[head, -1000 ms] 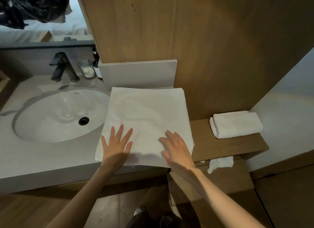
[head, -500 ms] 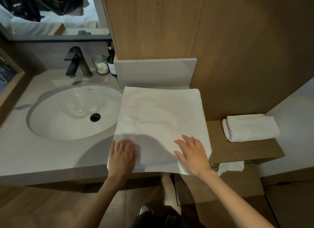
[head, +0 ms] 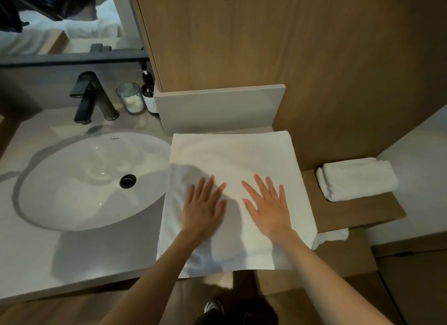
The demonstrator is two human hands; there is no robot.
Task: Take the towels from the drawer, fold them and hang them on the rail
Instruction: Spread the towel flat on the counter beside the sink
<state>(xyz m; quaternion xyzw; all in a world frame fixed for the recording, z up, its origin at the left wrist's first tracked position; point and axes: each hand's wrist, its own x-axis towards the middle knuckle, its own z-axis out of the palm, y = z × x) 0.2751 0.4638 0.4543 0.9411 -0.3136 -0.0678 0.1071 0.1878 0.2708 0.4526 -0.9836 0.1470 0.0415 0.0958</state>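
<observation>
Head view, 1 frame logged.

- White towel (head: 232, 165): spread flat, roughly square, on the grey countertop (head: 36, 252). Its near edge overhangs the counter front at 6 o'clock; its right edge laps onto the wooden shelf (head: 362, 213).
- Left hand (head: 203, 211): palm down on the towel's near-left part, fingers straight and only slightly apart, pointing to 12 o'clock. Slight blur on the fingertips.
- Right hand (head: 268, 208): palm down on the towel's near-right part, fingers straight and fanned apart. Neither hand grips cloth, and the 2 hands do not touch.
- Folded towel (head: 358, 180): 1 white bundle at 3 o'clock from the flat towel, resting on the shelf, apart from it.
- White cloth scrap (head: 331, 237): shows just under the shelf's front edge, at 4 o'clock.
- Grey upstand (head: 217, 109): at 12 o'clock, just behind the towel's far edge, with a wood panel (head: 290, 46) above it.
- Sink basin (head: 79, 179): at 9 o'clock, its rim just beside the towel's left edge.
- Black faucet (head: 93, 97), glass jar (head: 131, 98) and dark bottle (head: 150, 95): in a row at 10 to 11 o'clock, behind the basin.
</observation>
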